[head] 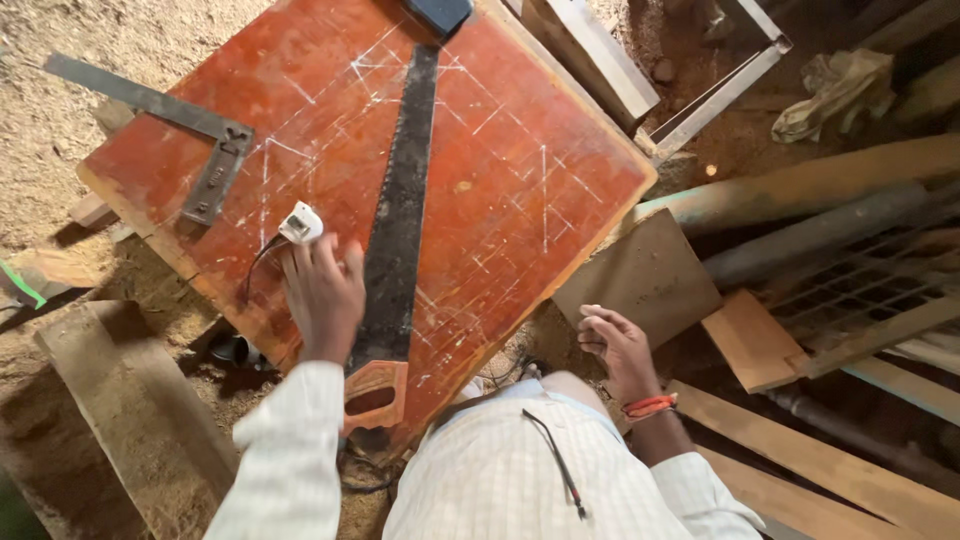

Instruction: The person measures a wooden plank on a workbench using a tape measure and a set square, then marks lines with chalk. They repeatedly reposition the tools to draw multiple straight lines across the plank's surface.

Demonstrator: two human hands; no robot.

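Note:
My left hand (pixel 322 295) rests palm down on a red board (pixel 520 170), its fingers touching a small white plug-like adapter (pixel 300 223) with a thin black cord. Right beside that hand lies a long dark handsaw (pixel 400 210) with an orange-brown handle (pixel 373 392) pointing toward me. My right hand (pixel 615 345) hangs off the board's near right edge with its fingers loosely curled and nothing in it. A red band circles that wrist.
A metal try square (pixel 185 130) lies on the board's left corner. A dark tool (pixel 437 12) sits at the board's far edge. Wooden planks (pixel 800 450), pipes (pixel 820 190) and a metal frame (pixel 700 90) crowd the right side. Sawdust covers the ground at left.

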